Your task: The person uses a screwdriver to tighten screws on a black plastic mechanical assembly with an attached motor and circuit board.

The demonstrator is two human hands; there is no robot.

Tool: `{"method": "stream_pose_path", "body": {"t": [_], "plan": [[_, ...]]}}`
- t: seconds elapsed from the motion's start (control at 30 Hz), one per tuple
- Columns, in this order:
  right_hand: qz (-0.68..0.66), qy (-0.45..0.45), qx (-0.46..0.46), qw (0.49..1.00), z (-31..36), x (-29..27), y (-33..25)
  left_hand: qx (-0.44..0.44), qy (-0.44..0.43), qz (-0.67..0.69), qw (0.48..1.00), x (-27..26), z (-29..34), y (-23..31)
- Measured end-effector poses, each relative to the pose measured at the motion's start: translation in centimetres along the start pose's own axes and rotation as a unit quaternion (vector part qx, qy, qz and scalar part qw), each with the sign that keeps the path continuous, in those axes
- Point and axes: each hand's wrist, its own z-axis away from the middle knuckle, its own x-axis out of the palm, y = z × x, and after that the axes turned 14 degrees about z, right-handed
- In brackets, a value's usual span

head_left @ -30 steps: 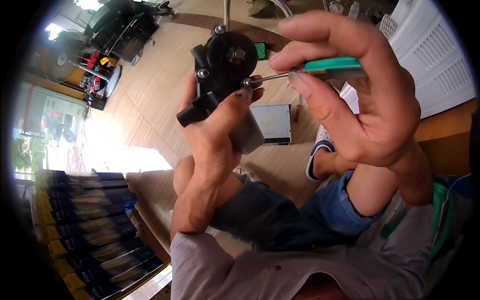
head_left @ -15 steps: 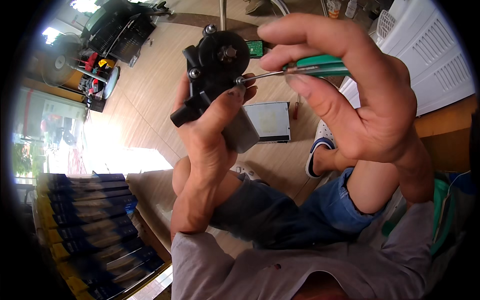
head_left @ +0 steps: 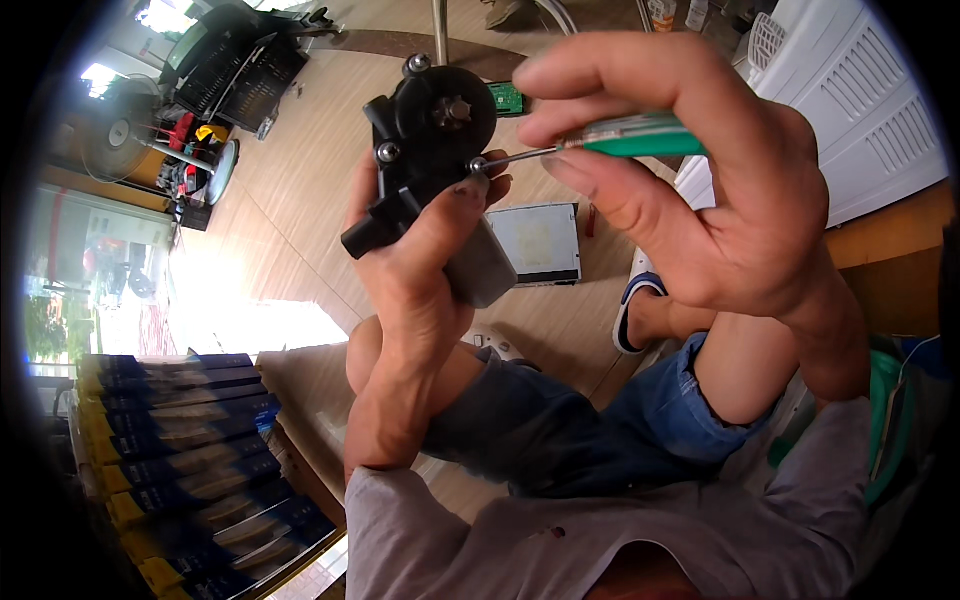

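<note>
My left hand (head_left: 415, 255) is closed around a small gear motor (head_left: 425, 145), with a black housing, a toothed output shaft and a grey metal body. Its thumb lies across the housing just below a screw collar, and the other fingers are mostly hidden behind. Between thumb and fingers, my right hand (head_left: 730, 190) pinches a screwdriver (head_left: 640, 138) with a green and clear handle. The thin shaft runs leftward, and its tip meets the screw collar at the housing's right edge, beside my left thumb. Two more metal collars show at the housing's top and left.
On the floor beyond lie a flat silver metal box (head_left: 537, 243), a green circuit board (head_left: 507, 98) and a small red-handled tool (head_left: 591, 220). Stacked blue and yellow boxes (head_left: 190, 460) stand at lower left. A fan (head_left: 120, 132) is at far left, a white vented cabinet (head_left: 860, 120) at right.
The screwdriver handle has turned, showing its green side lower down. My right thumb and fingers have shifted slightly left. The motor stays almost where it was in my left hand.
</note>
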Motion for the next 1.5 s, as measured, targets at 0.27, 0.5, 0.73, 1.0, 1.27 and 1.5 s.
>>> {"method": "stream_pose_path", "body": {"t": [0.27,0.5,0.73,1.0,1.27,1.5], "plan": [[0.061,-0.005,-0.047,0.997,-0.1,-0.3,0.7,-0.003,0.005,0.005,1.0,0.7,0.2,0.0],[0.04,-0.008,-0.04,0.998,0.1,-0.4,-0.2,-0.007,0.016,0.007,1.0,0.8,0.1,0.1],[0.087,0.016,-0.06,0.994,-0.6,0.5,-0.7,-0.017,0.026,0.003,1.0,0.3,0.0,1.0],[0.127,0.072,-0.028,0.989,-0.2,0.7,0.5,-0.051,0.069,-0.111,0.99,-1.8,0.0,0.1],[0.064,-0.042,0.052,0.996,-2.0,0.4,1.0,0.016,0.085,-0.106,0.991,-5.4,-2.2,-0.2],[0.084,-0.088,0.046,0.992,-2.3,0.2,0.9,0.035,0.038,-0.102,0.993,-3.8,-2.0,-0.6]]}}
